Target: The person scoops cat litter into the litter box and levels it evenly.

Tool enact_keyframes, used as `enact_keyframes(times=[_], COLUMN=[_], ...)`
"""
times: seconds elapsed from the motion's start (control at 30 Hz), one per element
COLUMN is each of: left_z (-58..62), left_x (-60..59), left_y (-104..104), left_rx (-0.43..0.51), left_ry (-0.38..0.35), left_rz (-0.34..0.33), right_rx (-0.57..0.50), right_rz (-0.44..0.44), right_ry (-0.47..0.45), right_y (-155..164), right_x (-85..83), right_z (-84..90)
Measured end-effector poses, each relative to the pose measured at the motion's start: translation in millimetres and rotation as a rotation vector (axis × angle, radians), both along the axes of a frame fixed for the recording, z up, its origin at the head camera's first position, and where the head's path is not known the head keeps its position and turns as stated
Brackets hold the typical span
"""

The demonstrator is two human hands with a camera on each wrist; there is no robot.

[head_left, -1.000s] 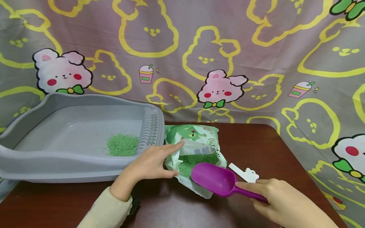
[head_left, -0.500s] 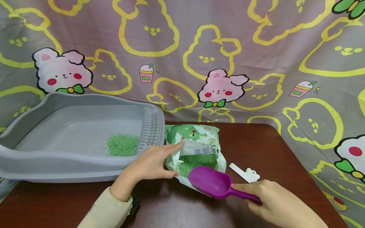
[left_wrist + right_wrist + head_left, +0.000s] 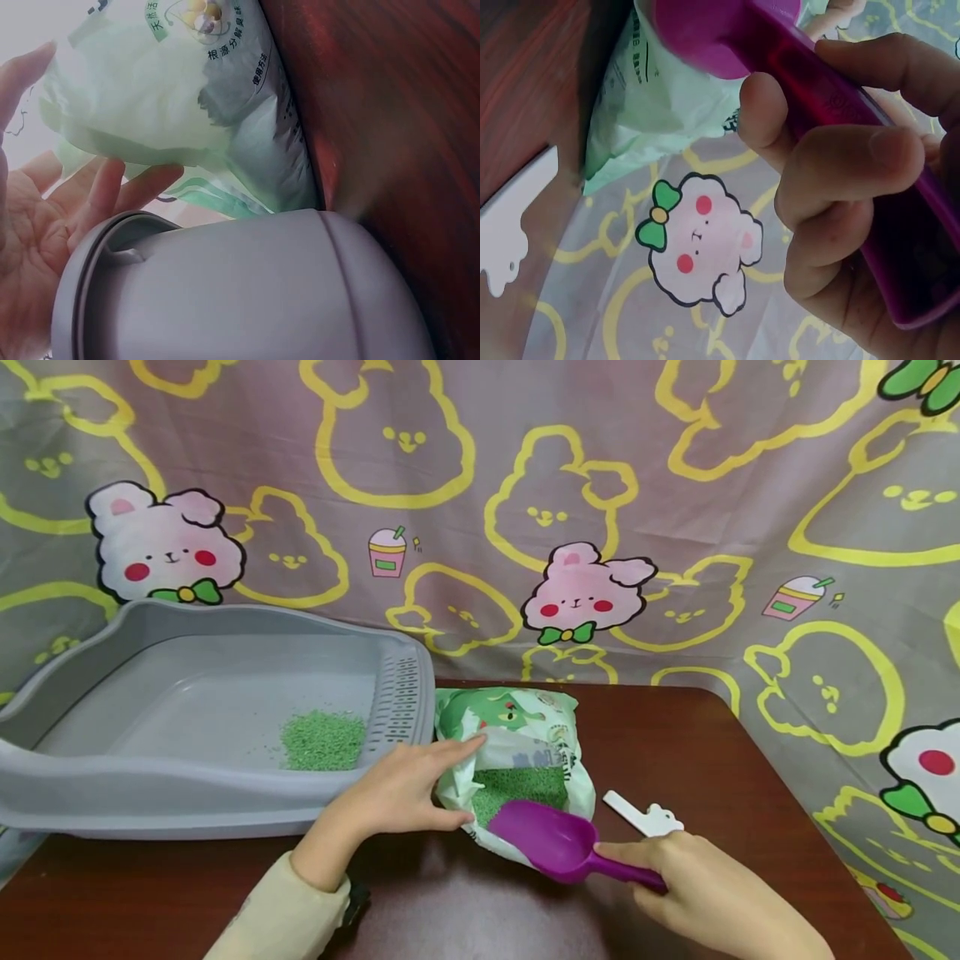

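On the dark wooden table [image 3: 712, 752], an opened green-and-white bag [image 3: 517, 735] of green granules [image 3: 517, 787] lies just beside the right end of a grey litter tray [image 3: 112, 793]. At its mouth sits the purple scoop [image 3: 543, 837], its handle gripped by the right hand [image 3: 712, 893] with fingers curled round it. Resting on the bag's left edge, the left hand [image 3: 397, 789] holds the opening apart between fingers and thumb. Inside the tray lies a small green granule heap [image 3: 322, 741]; a white tag [image 3: 643, 814] lies near the scoop
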State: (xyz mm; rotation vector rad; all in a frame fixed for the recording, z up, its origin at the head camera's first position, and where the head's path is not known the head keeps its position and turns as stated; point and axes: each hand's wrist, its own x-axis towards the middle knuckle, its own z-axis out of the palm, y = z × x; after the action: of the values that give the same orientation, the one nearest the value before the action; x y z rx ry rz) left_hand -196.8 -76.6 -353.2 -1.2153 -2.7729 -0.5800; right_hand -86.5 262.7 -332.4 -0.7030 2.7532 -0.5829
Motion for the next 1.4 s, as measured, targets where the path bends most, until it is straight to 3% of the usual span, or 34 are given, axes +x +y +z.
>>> enact_keyframes(times=[0.2, 0.5, 0.67, 0.9, 0.97, 1.23, 1.4], left_z=[0.6, -1.3, -1.6, -2.1, -2.6, -2.7, -1.4], left_x=[0.2, 0.5, -0.5, -0.8, -0.8, -1.2, -1.4], left_y=[0, 0, 1, 0, 0, 0, 0], left_rx=[0.006, 0.012, 0.016, 0.015, 0.014, 0.009, 0.008], left_ry=[0.001, 0.007, 0.019, 0.018, 0.014, 0.012, 0.009], left_rz=[0.001, -0.006, -0.015, -0.011, -0.011, -0.008, -0.009], right_rx=[-0.009, -0.049, -0.003, 0.030, 0.011, -0.051, -0.101], right_rz=[0.002, -0.003, -0.039, 0.055, 0.065, 0.038, -0.019], right_ry=[0.080, 0.063, 0.087, 0.372, 0.399, 0.415, 0.352], right_y=[-8, -18, -24, -29, -29, -32, -38], right_x=[-1.4, -3.9, -4.5, -7.5, -9.1, -13.1, -14.5], right_z=[-3.0, -9.0, -13.7, -23.9, -26.3, -33.1, -36.9])
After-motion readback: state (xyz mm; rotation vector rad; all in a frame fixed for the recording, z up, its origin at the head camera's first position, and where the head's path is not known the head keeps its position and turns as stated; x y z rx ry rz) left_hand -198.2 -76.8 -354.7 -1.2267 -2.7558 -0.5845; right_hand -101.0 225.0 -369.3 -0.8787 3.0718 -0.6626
